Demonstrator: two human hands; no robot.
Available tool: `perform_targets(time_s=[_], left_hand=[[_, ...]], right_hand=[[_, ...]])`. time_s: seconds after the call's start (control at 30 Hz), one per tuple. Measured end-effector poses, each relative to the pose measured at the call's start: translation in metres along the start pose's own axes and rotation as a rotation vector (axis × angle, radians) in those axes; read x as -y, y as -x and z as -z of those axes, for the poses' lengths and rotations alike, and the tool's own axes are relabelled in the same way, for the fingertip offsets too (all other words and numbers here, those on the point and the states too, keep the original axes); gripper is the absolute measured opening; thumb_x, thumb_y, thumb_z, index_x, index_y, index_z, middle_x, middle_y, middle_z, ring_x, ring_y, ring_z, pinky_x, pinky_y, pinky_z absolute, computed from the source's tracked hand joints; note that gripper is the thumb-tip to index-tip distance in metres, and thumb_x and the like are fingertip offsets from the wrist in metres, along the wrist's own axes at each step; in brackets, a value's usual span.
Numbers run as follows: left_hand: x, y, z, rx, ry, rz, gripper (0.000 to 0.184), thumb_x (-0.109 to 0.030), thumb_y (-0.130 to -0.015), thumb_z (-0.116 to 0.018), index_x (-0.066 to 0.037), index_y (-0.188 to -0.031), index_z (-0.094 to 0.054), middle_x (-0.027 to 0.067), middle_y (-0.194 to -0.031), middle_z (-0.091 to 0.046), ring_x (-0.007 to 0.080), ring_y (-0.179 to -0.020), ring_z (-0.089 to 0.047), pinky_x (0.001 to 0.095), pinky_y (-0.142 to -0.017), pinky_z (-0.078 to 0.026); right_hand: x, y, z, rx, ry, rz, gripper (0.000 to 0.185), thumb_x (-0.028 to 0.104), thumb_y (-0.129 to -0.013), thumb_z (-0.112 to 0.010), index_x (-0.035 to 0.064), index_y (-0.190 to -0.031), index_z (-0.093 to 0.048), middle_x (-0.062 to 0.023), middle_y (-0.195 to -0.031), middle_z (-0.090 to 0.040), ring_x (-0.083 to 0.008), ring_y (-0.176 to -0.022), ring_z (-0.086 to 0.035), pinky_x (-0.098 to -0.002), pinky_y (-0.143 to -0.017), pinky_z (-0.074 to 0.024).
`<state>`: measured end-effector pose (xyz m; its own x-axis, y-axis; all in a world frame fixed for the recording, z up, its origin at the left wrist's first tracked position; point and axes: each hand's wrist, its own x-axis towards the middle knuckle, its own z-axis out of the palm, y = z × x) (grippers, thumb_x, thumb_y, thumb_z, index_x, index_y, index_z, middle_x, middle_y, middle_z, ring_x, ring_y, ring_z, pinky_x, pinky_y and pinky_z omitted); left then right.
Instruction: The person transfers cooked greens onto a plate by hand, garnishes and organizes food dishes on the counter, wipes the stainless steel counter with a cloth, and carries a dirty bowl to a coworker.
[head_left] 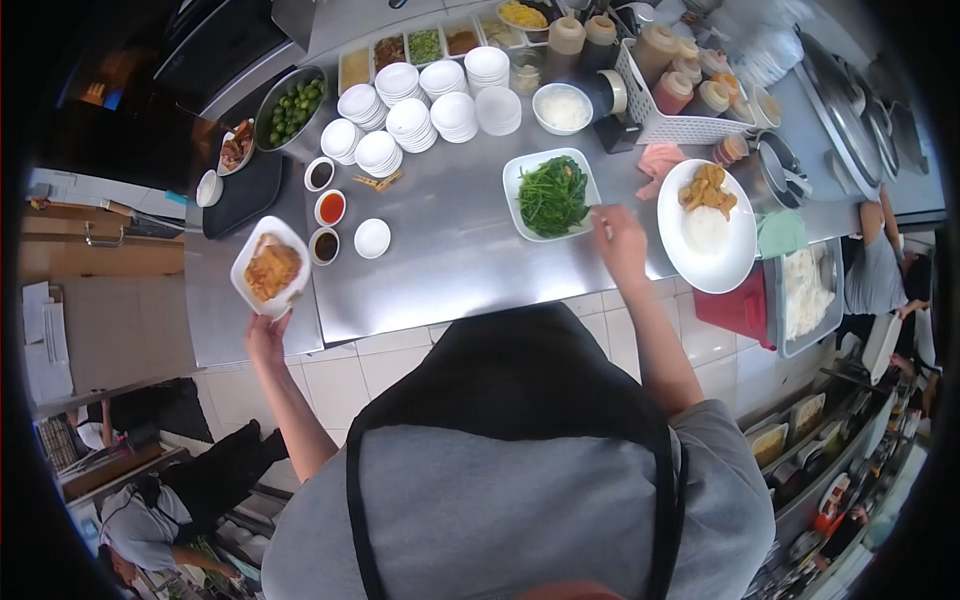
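Left hand [266, 341] grips a dish [241, 272] by its edge, apparently sparing the food [272, 270]; right hand [622, 242], beside greens [552, 196]: grip unclear.

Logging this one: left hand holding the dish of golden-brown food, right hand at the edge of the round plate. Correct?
Not quite: the head view shows the right hand at the edge of the squarish dish of greens, not the round plate. The left hand does hold the dish of golden-brown food.
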<state>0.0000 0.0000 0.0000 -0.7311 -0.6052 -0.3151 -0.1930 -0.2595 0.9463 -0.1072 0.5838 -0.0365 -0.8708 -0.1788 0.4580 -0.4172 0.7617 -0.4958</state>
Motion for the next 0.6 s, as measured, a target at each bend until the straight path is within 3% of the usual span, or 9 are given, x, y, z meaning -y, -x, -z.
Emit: perform_targets(time_s=[0.07,0.1,0.17,0.3,0.5,0.6], left_hand=[[0.005,0.028,-0.021,0.167,-0.062,0.08,0.045,-0.003,-0.078,-0.04,0.005,-0.121,-0.037,0.0187,-0.109,-0.053,0.0304,-0.092,-0.058,0.0343,-0.077,-0.052],[0.007,0.023,-0.041,0.193,-0.094,0.109,0.045,-0.002,-0.077,-0.04,0.005,-0.121,-0.037,0.0189,-0.108,-0.053,0.03,-0.091,-0.059,0.0348,-0.077,-0.052],[0.016,0.052,-0.082,0.32,-0.083,0.179,0.046,-0.003,-0.076,-0.041,0.004,-0.121,-0.038,0.0189,-0.107,-0.054,0.0289,-0.091,-0.059,0.0334,-0.074,-0.053],[0.06,0.08,-0.161,0.476,0.01,0.287,0.047,-0.001,-0.076,-0.04,0.006,-0.122,-0.036,0.0179,-0.101,-0.056,0.0256,-0.086,-0.061,0.0322,-0.069,-0.055],[0.09,0.083,-0.227,0.47,-0.082,0.298,0.049,0.001,-0.077,-0.038,0.004,-0.126,-0.034,0.018,-0.104,-0.055,0.0254,-0.088,-0.06,0.0309,-0.07,-0.054],[0.089,0.079,-0.243,0.454,-0.095,0.287,0.049,0.0,-0.079,-0.038,0.003,-0.128,-0.031,0.0183,-0.106,-0.054,0.0252,-0.088,-0.06,0.0299,-0.071,-0.054]], right_hand=[[-0.006,-0.006,0.007,0.037,0.07,-0.317,0.03,0.011,-0.072,-0.063,0.0067,-0.098,-0.048,-0.012,-0.075,-0.059,-0.0286,-0.068,-0.059,-0.0379,-0.059,-0.0457],[-0.015,-0.025,-0.004,0.022,0.063,-0.295,0.03,0.011,-0.072,-0.063,0.0067,-0.098,-0.048,-0.012,-0.075,-0.059,-0.0286,-0.068,-0.059,-0.0379,-0.059,-0.0457],[-0.025,-0.029,-0.011,0.114,-0.065,-0.462,0.024,0.009,-0.072,-0.062,0.0064,-0.09,-0.046,-0.0115,-0.072,-0.059,-0.0295,-0.068,-0.059,-0.0384,-0.06,-0.0455],[-0.041,-0.037,-0.02,0.174,-0.088,-0.466,0.023,0.008,-0.071,-0.061,0.0066,-0.087,-0.045,-0.0116,-0.073,-0.059,-0.03,-0.068,-0.059,-0.0389,-0.061,-0.0454],[-0.05,-0.047,-0.003,0.321,-0.208,-0.437,0.024,0.009,-0.073,-0.061,0.0062,-0.092,-0.048,-0.0117,-0.075,-0.06,-0.0281,-0.067,-0.06,-0.0374,-0.061,-0.0461],[-0.042,-0.058,0.009,0.275,-0.164,-0.336,0.023,0.009,-0.073,-0.062,0.0052,-0.093,-0.051,-0.0116,-0.076,-0.061,-0.0249,-0.065,-0.06,-0.0341,-0.059,-0.0468]])
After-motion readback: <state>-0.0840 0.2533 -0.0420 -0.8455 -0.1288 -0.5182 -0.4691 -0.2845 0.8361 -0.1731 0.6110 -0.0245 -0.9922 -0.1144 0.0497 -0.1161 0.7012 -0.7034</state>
